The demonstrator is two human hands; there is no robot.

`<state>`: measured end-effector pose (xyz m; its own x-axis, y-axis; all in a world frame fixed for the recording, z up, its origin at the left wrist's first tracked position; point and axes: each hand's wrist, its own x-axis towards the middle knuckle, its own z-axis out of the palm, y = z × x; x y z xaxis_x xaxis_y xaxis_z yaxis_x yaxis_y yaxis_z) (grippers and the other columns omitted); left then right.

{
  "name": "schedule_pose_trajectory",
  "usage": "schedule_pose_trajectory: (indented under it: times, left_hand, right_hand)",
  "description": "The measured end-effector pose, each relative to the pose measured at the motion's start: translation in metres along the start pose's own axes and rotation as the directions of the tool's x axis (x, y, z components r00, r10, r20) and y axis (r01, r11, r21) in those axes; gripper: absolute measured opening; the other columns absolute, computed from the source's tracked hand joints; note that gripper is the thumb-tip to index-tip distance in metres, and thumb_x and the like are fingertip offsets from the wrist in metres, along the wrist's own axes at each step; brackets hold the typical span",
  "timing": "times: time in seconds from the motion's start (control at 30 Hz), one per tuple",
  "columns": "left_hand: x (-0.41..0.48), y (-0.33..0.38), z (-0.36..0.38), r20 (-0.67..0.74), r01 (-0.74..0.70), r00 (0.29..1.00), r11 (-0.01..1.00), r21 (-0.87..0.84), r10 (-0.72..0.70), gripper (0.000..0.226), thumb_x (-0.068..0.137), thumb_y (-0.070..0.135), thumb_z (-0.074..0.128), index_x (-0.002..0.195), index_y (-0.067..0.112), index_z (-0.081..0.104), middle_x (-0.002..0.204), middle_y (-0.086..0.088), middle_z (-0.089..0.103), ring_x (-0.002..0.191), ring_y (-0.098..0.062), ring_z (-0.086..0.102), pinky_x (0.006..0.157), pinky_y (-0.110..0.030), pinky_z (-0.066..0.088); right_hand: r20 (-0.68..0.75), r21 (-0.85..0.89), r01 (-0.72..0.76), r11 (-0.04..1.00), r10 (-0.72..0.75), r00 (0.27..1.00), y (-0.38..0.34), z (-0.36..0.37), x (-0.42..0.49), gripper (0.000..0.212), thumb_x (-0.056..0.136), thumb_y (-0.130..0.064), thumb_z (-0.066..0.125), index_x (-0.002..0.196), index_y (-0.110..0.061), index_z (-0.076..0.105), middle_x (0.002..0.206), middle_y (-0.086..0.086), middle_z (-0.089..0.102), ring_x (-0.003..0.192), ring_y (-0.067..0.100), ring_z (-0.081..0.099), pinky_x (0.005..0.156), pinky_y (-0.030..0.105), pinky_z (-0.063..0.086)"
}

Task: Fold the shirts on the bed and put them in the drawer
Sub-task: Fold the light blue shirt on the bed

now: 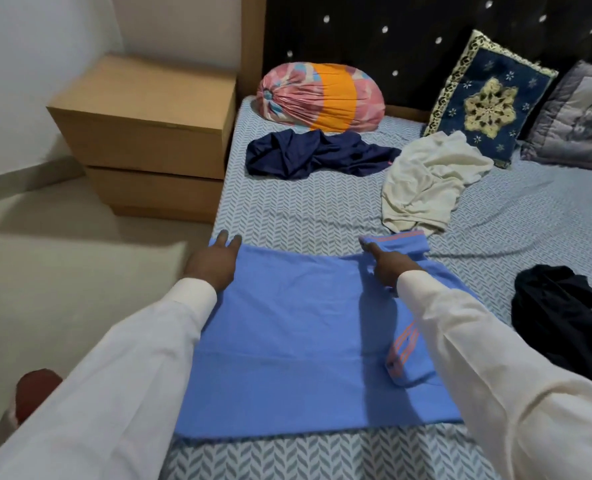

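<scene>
A light blue shirt [294,341] with pink stripes lies spread flat on the near part of the bed [287,209]. My left hand [215,263] rests flat on its far left corner, fingers straight. My right hand [388,268] is at the shirt's far right, beside the striped sleeve [396,244], with its forefinger pointing out; how its other fingers lie I cannot tell. Farther back lie a crumpled navy shirt [315,154] and a crumpled cream shirt [429,178]. A black garment [561,320] lies bunched at the right. The wooden drawer unit [149,133], both drawers closed, stands left of the bed.
A pink and orange bolster [322,95], a blue patterned cushion [484,98] and a grey cushion [578,116] lean at the dark headboard. Bare floor [62,271] lies left of the bed. A reddish object [35,389] sits on the floor near my left sleeve.
</scene>
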<state>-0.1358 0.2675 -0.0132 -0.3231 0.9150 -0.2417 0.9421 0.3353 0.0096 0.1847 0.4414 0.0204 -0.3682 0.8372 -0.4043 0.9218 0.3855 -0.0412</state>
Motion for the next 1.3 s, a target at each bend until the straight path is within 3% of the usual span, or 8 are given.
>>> schedule_pose_trajectory:
  times: [0.2, 0.37, 0.43, 0.67, 0.9, 1.17, 1.23, 1.3]
  left_hand:
    - [0.030, -0.019, -0.012, -0.001, -0.003, 1.000, 0.998, -0.068, 0.003, 0.035, 0.091, 0.002, 0.046, 0.125, 0.007, 0.044, 0.124, -0.020, 0.047, 0.101, -0.040, 0.060, 0.077, -0.042, 0.048]
    - [-0.001, -0.027, -0.008, -0.128, -0.027, 0.992, 0.976, -0.218, -0.001, 0.010, 0.088, 0.005, 0.050, 0.095, 0.013, 0.050, 0.105, -0.015, 0.047, 0.077, -0.034, 0.052, 0.068, -0.042, 0.047]
    - [-0.029, -0.024, -0.008, -0.196, -0.034, 0.981, 0.980, -0.198, -0.005, 0.012, 0.086, 0.006, 0.051, 0.091, 0.016, 0.050, 0.101, -0.012, 0.049, 0.076, -0.034, 0.050, 0.063, -0.038, 0.038]
    - [-0.120, -0.009, 0.010, -0.299, -0.084, 0.954, 0.965, -0.247, 0.006, 0.012, 0.085, 0.012, 0.055, 0.093, 0.020, 0.057, 0.099, -0.006, 0.062, 0.084, -0.034, 0.060, 0.068, -0.036, 0.042]
    - [-0.165, -0.004, 0.039, -0.260, 0.037, 0.958, 0.949, -0.313, -0.123, 0.019, 0.080, 0.012, 0.054, 0.095, 0.021, 0.059, 0.096, -0.002, 0.064, 0.082, -0.029, 0.058, 0.066, -0.030, 0.031]
    - [-0.169, -0.006, 0.047, -0.323, 0.107, 0.930, 0.971, -0.213, -0.173, 0.016, 0.069, 0.008, 0.058, 0.083, 0.015, 0.063, 0.084, -0.006, 0.063, 0.084, -0.033, 0.061, 0.071, -0.039, 0.048]
    - [-0.163, -0.003, 0.048, -0.359, 0.049, 0.927, 0.985, -0.167, -0.107, 0.034, 0.066, 0.020, 0.052, 0.096, 0.012, 0.067, 0.098, -0.010, 0.066, 0.100, -0.034, 0.061, 0.088, -0.043, 0.045]
    - [-0.154, 0.010, 0.046, -0.266, -0.037, 0.964, 0.985, -0.166, -0.009, 0.063, 0.076, 0.028, 0.040, 0.132, 0.006, 0.056, 0.138, -0.019, 0.054, 0.133, -0.035, 0.045, 0.111, -0.047, 0.033]
  right_hand:
    - [0.019, 0.084, -0.062, 0.995, 0.060, 0.998, 0.012, 0.003, 0.016, 0.092, 0.089, 0.003, 0.057, 0.159, -0.030, 0.006, 0.109, 0.017, 0.059, 0.095, 0.037, 0.062, 0.065, 0.040, 0.046]
    - [-0.093, 0.123, -0.114, 0.986, 0.126, 0.988, 0.018, 0.015, 0.005, 0.040, 0.093, -0.013, 0.049, 0.132, -0.017, 0.042, 0.092, 0.013, 0.058, 0.086, 0.037, 0.067, 0.075, 0.042, 0.058]
    - [-0.077, 0.246, -0.041, 0.968, 0.062, 0.995, 0.021, 0.017, -0.019, 0.028, 0.091, -0.014, 0.054, 0.115, -0.027, 0.045, 0.094, 0.018, 0.063, 0.085, 0.039, 0.069, 0.073, 0.044, 0.059]
    - [-0.486, 0.319, 0.055, 0.946, 0.113, 0.867, 0.051, 0.074, -0.094, 0.014, 0.076, -0.018, 0.071, 0.087, -0.020, 0.063, 0.094, 0.014, 0.062, 0.095, 0.038, 0.060, 0.076, 0.044, 0.049]
    - [-0.460, 0.338, 0.032, 0.940, 0.135, 0.877, 0.044, 0.098, -0.139, 0.011, 0.076, -0.012, 0.072, 0.085, -0.015, 0.066, 0.093, 0.012, 0.059, 0.095, 0.037, 0.060, 0.072, 0.042, 0.048]
    - [-0.428, 0.291, 0.030, 0.956, 0.102, 0.898, 0.034, 0.108, -0.153, 0.010, 0.077, -0.019, 0.074, 0.081, -0.014, 0.066, 0.093, 0.009, 0.056, 0.097, 0.033, 0.058, 0.069, 0.041, 0.049]
    - [-0.436, 0.296, 0.029, 0.955, 0.107, 0.894, 0.033, 0.109, -0.153, 0.010, 0.077, -0.019, 0.074, 0.079, -0.014, 0.065, 0.091, 0.008, 0.055, 0.097, 0.033, 0.058, 0.068, 0.040, 0.049]
    - [-0.437, 0.303, 0.017, 0.953, 0.123, 0.891, 0.033, 0.110, -0.152, 0.009, 0.077, -0.019, 0.073, 0.078, -0.014, 0.065, 0.091, 0.007, 0.054, 0.097, 0.033, 0.058, 0.067, 0.039, 0.048]
